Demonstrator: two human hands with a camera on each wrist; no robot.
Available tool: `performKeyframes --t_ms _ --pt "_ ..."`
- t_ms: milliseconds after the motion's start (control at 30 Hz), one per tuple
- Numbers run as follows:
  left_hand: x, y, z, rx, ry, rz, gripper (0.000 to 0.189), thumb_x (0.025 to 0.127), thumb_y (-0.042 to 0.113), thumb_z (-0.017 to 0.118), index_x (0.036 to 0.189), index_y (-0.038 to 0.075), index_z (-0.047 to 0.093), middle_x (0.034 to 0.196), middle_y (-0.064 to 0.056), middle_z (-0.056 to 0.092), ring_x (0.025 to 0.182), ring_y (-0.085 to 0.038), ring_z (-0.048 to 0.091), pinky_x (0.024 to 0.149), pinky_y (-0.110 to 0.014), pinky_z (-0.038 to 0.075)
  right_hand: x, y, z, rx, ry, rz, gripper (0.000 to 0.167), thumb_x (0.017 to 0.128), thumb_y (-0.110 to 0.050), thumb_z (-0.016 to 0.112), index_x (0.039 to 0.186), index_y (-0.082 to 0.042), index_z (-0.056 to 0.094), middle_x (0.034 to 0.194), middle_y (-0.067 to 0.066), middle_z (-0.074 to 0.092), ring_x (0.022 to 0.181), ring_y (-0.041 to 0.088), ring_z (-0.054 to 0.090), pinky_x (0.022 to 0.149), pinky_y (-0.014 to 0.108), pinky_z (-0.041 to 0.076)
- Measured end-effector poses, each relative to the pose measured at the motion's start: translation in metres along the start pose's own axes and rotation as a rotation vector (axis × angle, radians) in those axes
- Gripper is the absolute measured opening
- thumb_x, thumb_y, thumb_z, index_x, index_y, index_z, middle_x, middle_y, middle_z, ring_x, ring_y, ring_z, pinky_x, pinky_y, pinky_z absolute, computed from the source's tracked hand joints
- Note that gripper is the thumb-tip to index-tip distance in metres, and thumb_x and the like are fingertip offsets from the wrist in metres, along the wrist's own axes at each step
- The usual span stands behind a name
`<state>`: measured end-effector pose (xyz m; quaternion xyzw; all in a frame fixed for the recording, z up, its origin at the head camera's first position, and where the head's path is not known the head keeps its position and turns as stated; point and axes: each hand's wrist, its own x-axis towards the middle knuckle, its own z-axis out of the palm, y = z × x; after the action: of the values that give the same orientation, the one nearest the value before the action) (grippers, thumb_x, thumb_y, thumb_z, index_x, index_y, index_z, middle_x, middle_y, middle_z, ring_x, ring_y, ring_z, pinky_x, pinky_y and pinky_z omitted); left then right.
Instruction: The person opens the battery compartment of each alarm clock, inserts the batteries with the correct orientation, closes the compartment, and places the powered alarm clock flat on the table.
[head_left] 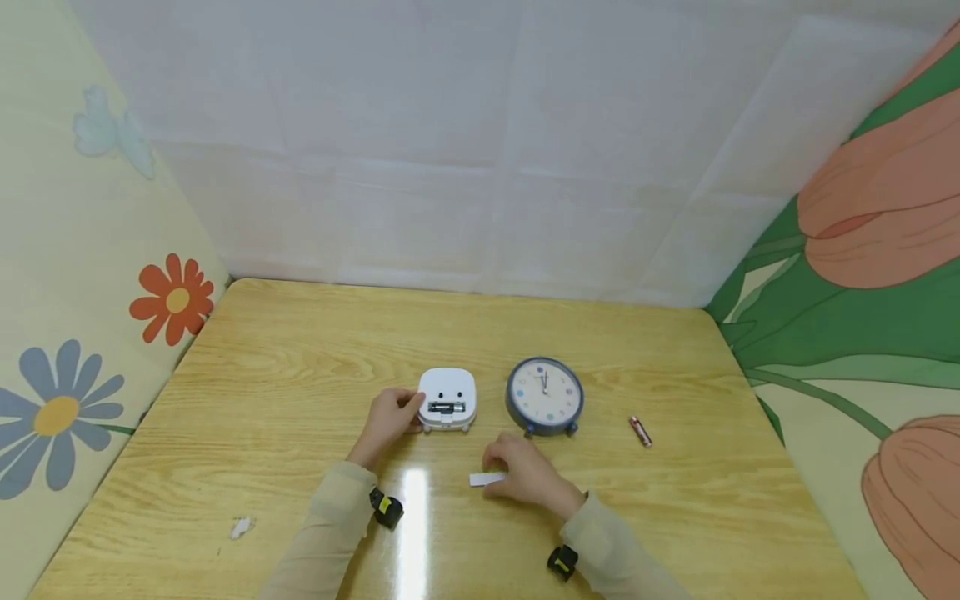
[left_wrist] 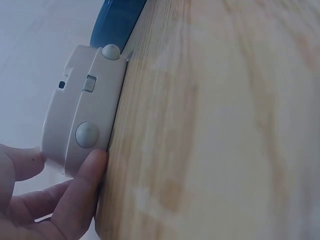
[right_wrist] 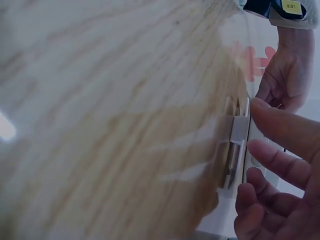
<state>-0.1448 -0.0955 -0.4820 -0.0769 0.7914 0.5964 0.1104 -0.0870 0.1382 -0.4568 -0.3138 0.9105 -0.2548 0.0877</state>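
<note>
A small white clock [head_left: 447, 383] lies with its back up, and a dark battery [head_left: 447, 407] shows in its uncovered compartment. My left hand [head_left: 392, 419] holds the clock by its left side, thumb on top and fingers low by the table. In the left wrist view, the round feet on the side of the white clock [left_wrist: 95, 105] are visible. Nearer to me, my right hand [head_left: 522, 471] pinches a thin white battery cover [head_left: 486, 479] close over the table. Part of that cover is hidden by the fingers.
A blue round clock [head_left: 545, 395] lies face up right of the white one. Farther right is a loose red and silver battery [head_left: 641, 431]. A whitish patch [head_left: 242, 527] marks the wooden table [head_left: 315, 333] at front left. Cloth walls border the back and sides.
</note>
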Motion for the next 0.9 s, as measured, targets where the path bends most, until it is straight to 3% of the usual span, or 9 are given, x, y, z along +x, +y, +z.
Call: performKeyframes --t_ms 900 --pt "0.001 0.0006 -0.0012 0.006 0.004 -0.026 0.028 0.093 0.014 0.053 0.106 -0.009 0.061 0.085 -0.016 0.061 0.059 -0.014 0.059 0.057 -0.027 0.054 0.0014 0.0001 0.0031 -0.025 0.007 0.006 0.018 0.065 -0.015 0.079 0.076 -0.01 0.065 0.071 -0.003 0.056 0.066 0.009 0.049 0.061 0.022 0.041"
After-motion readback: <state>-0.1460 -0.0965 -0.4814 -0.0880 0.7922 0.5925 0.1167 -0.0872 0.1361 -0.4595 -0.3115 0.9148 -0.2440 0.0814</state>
